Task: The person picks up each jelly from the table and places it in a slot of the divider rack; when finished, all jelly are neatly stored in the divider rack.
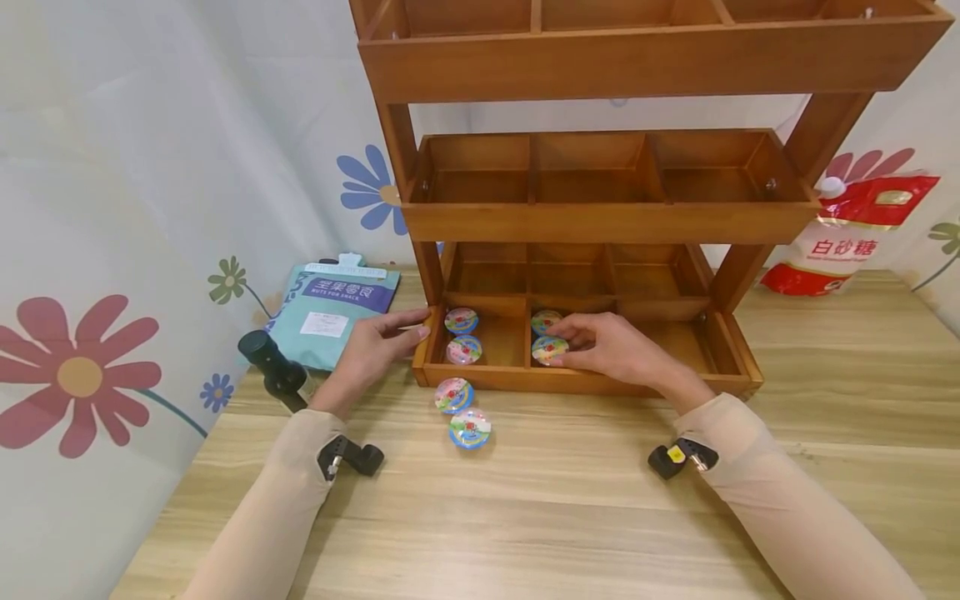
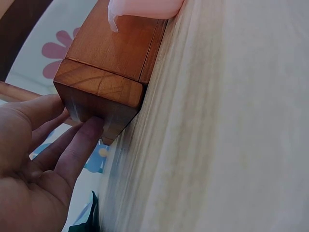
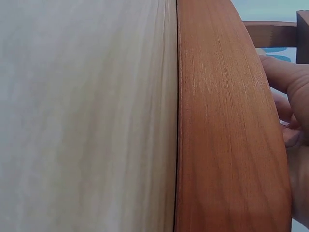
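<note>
My right hand (image 1: 611, 346) reaches into the bottom tier's middle compartment. Its thumb and forefinger pinch a small jelly cup (image 1: 549, 350) with a yellow and blue printed lid; another jelly cup (image 1: 545, 322) lies just behind it. Against the left end of the wooden shelf rack (image 1: 495, 379) rest the fingertips of my left hand (image 1: 371, 350), fairly straight, which the left wrist view also shows. Two jelly cups (image 1: 463, 350) sit in the bottom left compartment. On the table in front of the rack lie two more, one pinkish cup (image 1: 453, 395) touching another cup (image 1: 470, 428).
Left of the rack lie a teal snack bag (image 1: 322, 333) with a clip and a dark-capped bottle (image 1: 273, 367). A red and white sugar pouch (image 1: 832, 242) stands at the right. Higher tiers (image 1: 600, 221) of the rack overhang the bottom compartments.
</note>
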`<act>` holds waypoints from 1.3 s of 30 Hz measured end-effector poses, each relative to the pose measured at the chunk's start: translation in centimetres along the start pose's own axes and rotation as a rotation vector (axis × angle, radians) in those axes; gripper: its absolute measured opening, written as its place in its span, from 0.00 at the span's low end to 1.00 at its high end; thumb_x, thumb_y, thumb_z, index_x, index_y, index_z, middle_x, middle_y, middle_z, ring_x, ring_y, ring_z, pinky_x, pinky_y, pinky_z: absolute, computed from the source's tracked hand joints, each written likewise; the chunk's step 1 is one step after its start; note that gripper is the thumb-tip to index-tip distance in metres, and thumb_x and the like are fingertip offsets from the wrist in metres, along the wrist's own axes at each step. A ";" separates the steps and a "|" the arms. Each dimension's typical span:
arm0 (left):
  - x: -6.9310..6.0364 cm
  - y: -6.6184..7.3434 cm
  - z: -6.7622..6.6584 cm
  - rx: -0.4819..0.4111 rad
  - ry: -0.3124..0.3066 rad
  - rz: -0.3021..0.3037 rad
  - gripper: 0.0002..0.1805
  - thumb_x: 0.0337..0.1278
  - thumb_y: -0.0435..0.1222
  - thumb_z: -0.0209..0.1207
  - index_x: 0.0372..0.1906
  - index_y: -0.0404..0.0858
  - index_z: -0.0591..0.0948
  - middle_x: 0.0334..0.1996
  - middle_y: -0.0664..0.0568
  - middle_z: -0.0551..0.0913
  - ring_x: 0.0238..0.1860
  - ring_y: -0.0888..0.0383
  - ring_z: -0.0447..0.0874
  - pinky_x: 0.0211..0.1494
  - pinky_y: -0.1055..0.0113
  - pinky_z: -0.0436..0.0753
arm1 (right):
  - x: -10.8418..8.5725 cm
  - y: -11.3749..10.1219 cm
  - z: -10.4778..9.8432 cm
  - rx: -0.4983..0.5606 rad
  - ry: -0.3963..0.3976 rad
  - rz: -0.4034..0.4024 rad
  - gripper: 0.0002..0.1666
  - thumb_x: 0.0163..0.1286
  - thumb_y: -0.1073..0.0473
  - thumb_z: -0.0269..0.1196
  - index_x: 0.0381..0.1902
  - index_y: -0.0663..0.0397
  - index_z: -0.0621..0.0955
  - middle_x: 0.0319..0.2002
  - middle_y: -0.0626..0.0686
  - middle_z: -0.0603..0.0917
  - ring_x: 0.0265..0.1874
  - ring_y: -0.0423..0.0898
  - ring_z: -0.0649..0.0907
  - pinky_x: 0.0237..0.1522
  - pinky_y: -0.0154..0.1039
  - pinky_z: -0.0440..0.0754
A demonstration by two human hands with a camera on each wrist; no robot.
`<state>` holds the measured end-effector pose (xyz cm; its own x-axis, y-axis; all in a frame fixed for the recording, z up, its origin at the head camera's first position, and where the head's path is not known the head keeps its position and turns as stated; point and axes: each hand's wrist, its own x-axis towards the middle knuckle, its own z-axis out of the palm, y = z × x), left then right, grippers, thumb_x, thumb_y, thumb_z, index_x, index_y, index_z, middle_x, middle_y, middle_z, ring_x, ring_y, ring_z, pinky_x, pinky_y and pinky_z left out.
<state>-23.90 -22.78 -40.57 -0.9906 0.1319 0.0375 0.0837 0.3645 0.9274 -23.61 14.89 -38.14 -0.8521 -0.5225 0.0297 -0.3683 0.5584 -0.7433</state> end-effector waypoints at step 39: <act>-0.1 0.1 0.0 -0.007 0.001 0.009 0.23 0.73 0.38 0.68 0.68 0.37 0.83 0.63 0.41 0.85 0.55 0.49 0.89 0.52 0.64 0.90 | -0.7 -1.2 -1.4 -0.050 -0.006 -0.023 0.23 0.74 0.58 0.72 0.62 0.64 0.84 0.54 0.57 0.89 0.54 0.53 0.88 0.59 0.54 0.86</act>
<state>-23.77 -22.78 -40.44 -0.9899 0.1340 0.0468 0.0922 0.3564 0.9298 -23.13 15.46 -36.33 -0.8408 -0.5396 0.0424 -0.4063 0.5775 -0.7081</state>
